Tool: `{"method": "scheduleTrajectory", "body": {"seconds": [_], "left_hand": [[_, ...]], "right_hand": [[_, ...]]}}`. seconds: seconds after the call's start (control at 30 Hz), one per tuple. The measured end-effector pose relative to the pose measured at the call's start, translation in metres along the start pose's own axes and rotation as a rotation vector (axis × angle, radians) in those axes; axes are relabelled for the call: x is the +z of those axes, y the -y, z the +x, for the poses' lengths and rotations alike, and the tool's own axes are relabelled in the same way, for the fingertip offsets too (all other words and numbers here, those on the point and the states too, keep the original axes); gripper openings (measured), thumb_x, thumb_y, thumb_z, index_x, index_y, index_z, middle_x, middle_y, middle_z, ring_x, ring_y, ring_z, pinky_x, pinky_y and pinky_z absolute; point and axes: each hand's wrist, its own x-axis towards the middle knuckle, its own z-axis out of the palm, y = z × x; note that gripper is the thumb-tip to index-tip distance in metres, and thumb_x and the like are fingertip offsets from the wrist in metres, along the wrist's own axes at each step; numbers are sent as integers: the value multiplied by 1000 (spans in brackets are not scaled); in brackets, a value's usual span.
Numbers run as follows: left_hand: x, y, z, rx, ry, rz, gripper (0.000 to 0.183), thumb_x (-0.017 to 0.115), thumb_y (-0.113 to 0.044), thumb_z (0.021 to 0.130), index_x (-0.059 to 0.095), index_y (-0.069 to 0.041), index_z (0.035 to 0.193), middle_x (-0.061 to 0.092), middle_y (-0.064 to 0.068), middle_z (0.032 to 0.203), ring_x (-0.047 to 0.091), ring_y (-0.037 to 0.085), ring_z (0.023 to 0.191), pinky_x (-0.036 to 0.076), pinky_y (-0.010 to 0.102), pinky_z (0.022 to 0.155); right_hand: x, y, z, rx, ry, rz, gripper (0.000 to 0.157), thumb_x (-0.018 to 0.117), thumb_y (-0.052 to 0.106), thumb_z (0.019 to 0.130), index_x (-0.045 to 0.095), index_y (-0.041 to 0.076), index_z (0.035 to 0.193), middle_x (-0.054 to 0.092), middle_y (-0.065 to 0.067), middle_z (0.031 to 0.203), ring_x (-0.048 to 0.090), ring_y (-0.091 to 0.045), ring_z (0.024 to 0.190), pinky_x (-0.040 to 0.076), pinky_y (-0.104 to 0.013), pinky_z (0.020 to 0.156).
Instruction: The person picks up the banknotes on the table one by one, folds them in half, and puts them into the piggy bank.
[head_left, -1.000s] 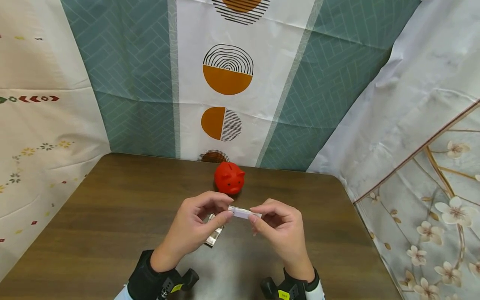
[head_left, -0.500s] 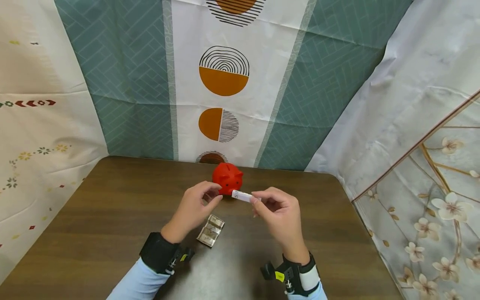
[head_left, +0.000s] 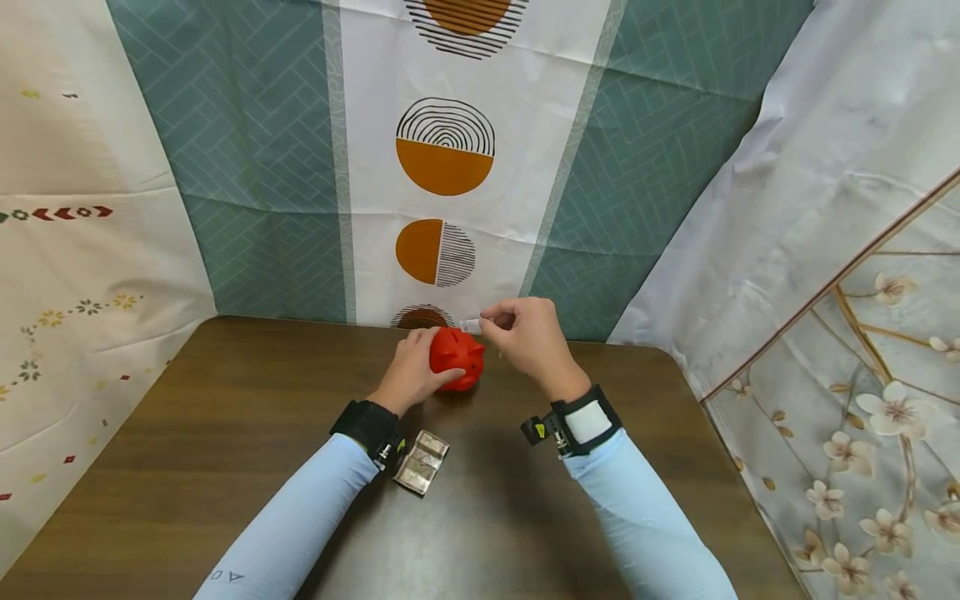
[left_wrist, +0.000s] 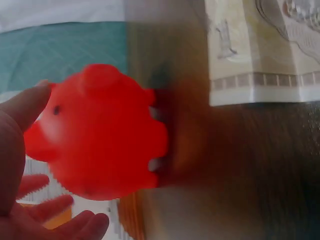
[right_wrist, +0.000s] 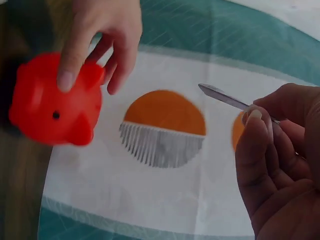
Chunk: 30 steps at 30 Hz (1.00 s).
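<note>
A red piggy bank [head_left: 463, 360] stands near the table's back edge. My left hand [head_left: 408, 371] grips it from the left side, thumb across the front and fingers behind; in the left wrist view the thumb touches the pig's head [left_wrist: 100, 130]. Just above and right of the pig, my right hand [head_left: 528, 337] pinches a narrow folded banknote [head_left: 470, 326] between thumb and fingertips. In the right wrist view this folded strip [right_wrist: 220, 95] points toward the pig, apart from it. The pig's slot is hard to make out.
A creased banknote [head_left: 422, 462] lies on the brown wooden table [head_left: 225, 467], near my left wrist. Behind the table hangs a patterned cloth [head_left: 442, 158], close to both hands. More cloth [head_left: 840, 333] hangs along the right side.
My left hand has let go of the folded banknote and moved onto the piggy bank, turning it rightward. My right hand has carried the folded banknote up and back, near the pig's top.
</note>
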Motion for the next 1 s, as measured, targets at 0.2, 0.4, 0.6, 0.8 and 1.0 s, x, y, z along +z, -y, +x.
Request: {"method": "scheduleTrajectory", "body": {"seconds": [0.2, 0.4, 0.6, 0.8, 1.0], "left_hand": [[1, 7, 7, 31, 25, -31, 83, 84, -35, 85, 44, -10, 154, 49, 16, 154, 49, 41, 136, 48, 56, 110], [-7, 7, 17, 32, 120, -77, 84, 84, -31, 85, 43, -12, 155, 50, 15, 155, 52, 39, 136, 46, 55, 112], [-10, 13, 26, 22, 199, -111, 85, 86, -30, 83, 43, -18, 156, 52, 15, 153, 54, 38, 134, 47, 56, 111], [-9, 14, 29, 9, 218, -118, 85, 87, -29, 82, 44, -18, 155, 54, 14, 151, 54, 37, 133, 48, 54, 111], [-9, 11, 28, 22, 201, -101, 84, 87, -28, 82, 45, -16, 155, 55, 15, 149, 56, 36, 131, 49, 52, 110]], "right_hand": [[11, -8, 32, 65, 172, -147, 16, 68, 15, 93, 81, 8, 95, 76, -4, 82, 64, -14, 62, 55, -26, 58], [18, -11, 53, 96, 260, -250, 17, 68, 17, 91, 82, 8, 93, 77, -5, 84, 65, -18, 73, 55, -27, 62], [27, -14, 62, 122, 275, -277, 18, 67, 11, 90, 80, 9, 79, 75, -3, 72, 66, -14, 59, 52, -24, 54], [36, -16, 63, 232, 285, -306, 18, 71, 13, 90, 78, 9, 74, 71, -2, 67, 62, -15, 57, 50, -24, 51], [44, -19, 61, 265, 298, -343, 19, 71, 14, 90, 77, 9, 73, 71, -2, 68, 61, -16, 59, 52, -25, 53]]}}
